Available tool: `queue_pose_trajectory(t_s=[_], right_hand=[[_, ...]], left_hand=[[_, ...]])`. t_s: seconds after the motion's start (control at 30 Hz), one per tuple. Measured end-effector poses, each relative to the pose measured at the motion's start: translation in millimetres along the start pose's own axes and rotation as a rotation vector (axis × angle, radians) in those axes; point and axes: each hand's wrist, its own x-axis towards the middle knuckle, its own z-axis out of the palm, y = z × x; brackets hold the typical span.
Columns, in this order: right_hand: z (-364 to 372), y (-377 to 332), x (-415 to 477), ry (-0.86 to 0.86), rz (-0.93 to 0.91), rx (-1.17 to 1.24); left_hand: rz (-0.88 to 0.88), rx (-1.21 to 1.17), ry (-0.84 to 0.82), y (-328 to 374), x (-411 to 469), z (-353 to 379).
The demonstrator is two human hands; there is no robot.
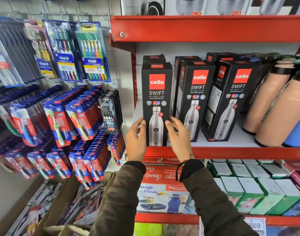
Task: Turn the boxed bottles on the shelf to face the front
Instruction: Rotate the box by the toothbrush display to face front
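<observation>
Three black boxed bottles with red logos stand in a front row on the red-edged shelf. The left box stands upright at the shelf's front edge, its printed front facing me. My left hand grips its lower left side and my right hand grips its lower right side. The middle box and the right box stand apart from my hands, fronts toward me but turned slightly, side panels showing. More black boxes stand behind them.
Peach bottles and a blue bottle lean at the shelf's right. Toothbrush packs hang on the wall rack at left. Green boxes and red combo boxes fill the shelf below. Another red shelf runs overhead.
</observation>
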Motion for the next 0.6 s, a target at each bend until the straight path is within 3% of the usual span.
queue_pose_trajectory(t_s=[0.33, 0.47, 0.6], right_hand=[[-49, 19, -5, 0.175, -0.099, -0.006], [-74, 29, 3, 0.251, -0.117, 0.003], [-89, 43, 18, 0.168, -0.034, -0.021]], left_hand=[[0.295, 0.15, 0.324, -2, -48, 41], [0.396, 0.145, 0.204, 5, -60, 71], [0.383, 0.079, 0.064, 15, -58, 106]])
